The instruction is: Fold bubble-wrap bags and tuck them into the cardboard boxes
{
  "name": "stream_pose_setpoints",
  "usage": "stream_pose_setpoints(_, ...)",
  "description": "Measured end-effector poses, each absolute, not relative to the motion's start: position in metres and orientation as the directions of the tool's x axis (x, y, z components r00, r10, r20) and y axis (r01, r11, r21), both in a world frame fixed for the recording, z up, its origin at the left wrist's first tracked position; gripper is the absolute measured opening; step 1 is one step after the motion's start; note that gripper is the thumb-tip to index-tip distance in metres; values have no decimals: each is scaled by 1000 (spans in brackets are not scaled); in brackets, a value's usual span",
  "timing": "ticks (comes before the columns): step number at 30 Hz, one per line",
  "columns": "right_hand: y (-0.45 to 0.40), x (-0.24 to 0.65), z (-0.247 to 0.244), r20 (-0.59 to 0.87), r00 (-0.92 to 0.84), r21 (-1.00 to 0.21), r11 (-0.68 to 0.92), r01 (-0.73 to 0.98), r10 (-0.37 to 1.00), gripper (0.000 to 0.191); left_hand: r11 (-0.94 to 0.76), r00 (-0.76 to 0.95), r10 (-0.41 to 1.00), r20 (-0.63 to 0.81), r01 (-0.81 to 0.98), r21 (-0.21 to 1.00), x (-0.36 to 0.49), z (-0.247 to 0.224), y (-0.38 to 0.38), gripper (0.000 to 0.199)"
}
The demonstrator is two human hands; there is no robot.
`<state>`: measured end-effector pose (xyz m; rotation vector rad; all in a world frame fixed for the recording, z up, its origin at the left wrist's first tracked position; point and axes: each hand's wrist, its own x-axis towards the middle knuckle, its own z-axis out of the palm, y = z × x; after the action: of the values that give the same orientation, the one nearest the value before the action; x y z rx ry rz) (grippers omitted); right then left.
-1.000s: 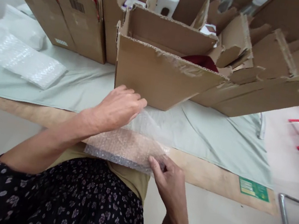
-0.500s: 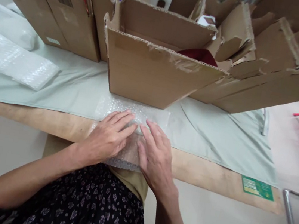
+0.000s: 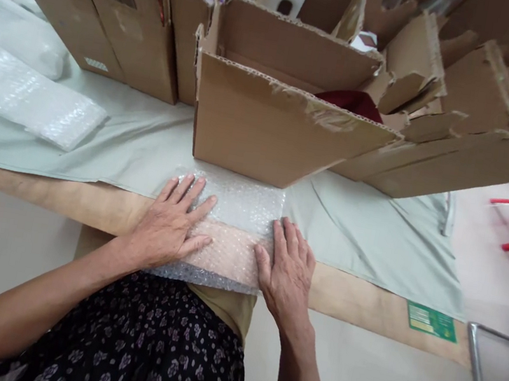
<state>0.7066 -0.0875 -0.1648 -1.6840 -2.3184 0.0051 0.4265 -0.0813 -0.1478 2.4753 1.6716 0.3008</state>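
A sheet of clear bubble wrap (image 3: 232, 238) lies flat at the table's front edge, its near end hanging slightly past the wood. My left hand (image 3: 169, 225) rests on its left side with the fingers spread. On the right side my right hand (image 3: 288, 267) lies with its fingers stretched forward and the thumb apart, touching the sheet's edge. Both palms face down and neither hand grips anything. The far end of the sheet reaches the foot of a cardboard box (image 3: 264, 128).
More cardboard boxes (image 3: 135, 30) stand along the back, some holding white items. Folded bubble wrap (image 3: 37, 95) lies at the left on the pale green cloth (image 3: 373, 235). A green label (image 3: 431, 321) sticks to the wooden edge; a metal frame (image 3: 477, 367) stands at the right.
My hands have moved apart, the left one to the left and the right one to the right, uncovering the middle of the bubble wrap. The view has shifted slightly.
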Motion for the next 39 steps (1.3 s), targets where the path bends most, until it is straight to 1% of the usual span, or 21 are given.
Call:
stream_pose_setpoints(2,-95,715,-162,247,-301,-188,350,918,921,53,-391,375,921,111,887,247,423,-145,-86,70)
stream_pose_setpoints(4,-107,724,-156,268,-343,-244,408,880,900,55,-438,417,899,133,852,286,417,-142,-97,67)
stream_pose_setpoints(7,-128,733,-148,273,-436,-306,507,806,858,67,-525,515,847,128,780,340,406,-137,-119,67)
stream_pose_setpoints(9,-138,732,-147,254,-490,-296,550,781,834,72,-555,552,825,122,751,358,401,-136,-131,73)
stream_pose_setpoints(11,-141,727,-150,233,-513,-270,562,782,826,62,-557,555,823,123,745,367,398,-136,-138,83)
stream_pose_setpoints(13,-138,724,-154,256,-515,-277,572,772,818,48,-557,557,822,116,745,368,397,-135,-141,94)
stream_pose_setpoints(15,-134,723,-154,327,-501,-330,594,734,801,37,-569,579,810,93,738,364,394,-131,-142,100)
stream_pose_setpoints(18,-132,724,-146,421,-463,-450,623,640,780,27,-592,620,782,61,711,380,388,-123,-144,100)
stream_pose_setpoints(19,-133,725,-142,432,-449,-494,621,608,782,26,-591,623,780,61,700,401,385,-121,-145,96)
stream_pose_setpoints(21,-135,725,-133,421,-416,-592,591,547,806,24,-556,581,807,105,689,466,382,-118,-148,79)
stream_pose_setpoints(23,-137,722,-126,376,-354,-678,515,524,856,19,-466,457,873,168,682,564,380,-116,-149,53)
stream_pose_setpoints(25,-136,716,-123,326,-254,-719,414,558,910,11,-309,268,949,167,685,659,383,-114,-147,29)
stream_pose_setpoints(26,-134,713,-123,311,-199,-719,367,590,930,10,-223,175,974,141,684,694,385,-113,-144,21)
stream_pose_setpoints(27,-132,711,-124,309,-144,-708,328,625,940,11,-144,93,990,110,684,715,387,-112,-141,19)
stream_pose_setpoints(29,-124,707,-130,334,-66,-666,285,689,940,17,-37,-22,997,72,689,724,392,-113,-133,21)
stream_pose_setpoints(30,-119,705,-133,356,-47,-636,279,720,933,20,-21,-54,995,81,698,716,394,-114,-128,23)
stream_pose_setpoints(32,-108,703,-142,400,-46,-554,282,783,915,28,-42,-70,988,139,739,673,397,-119,-119,25)
stream_pose_setpoints(35,-93,702,-155,423,-110,-403,296,866,900,35,-130,-14,968,249,825,550,400,-130,-108,24)
stream_pose_setpoints(37,-86,702,-162,428,-138,-317,291,903,893,33,-148,20,962,273,876,458,402,-134,-105,26)
stream_pose_setpoints(39,-83,703,-166,432,-134,-265,267,927,892,39,-126,16,962,271,911,393,402,-135,-104,31)
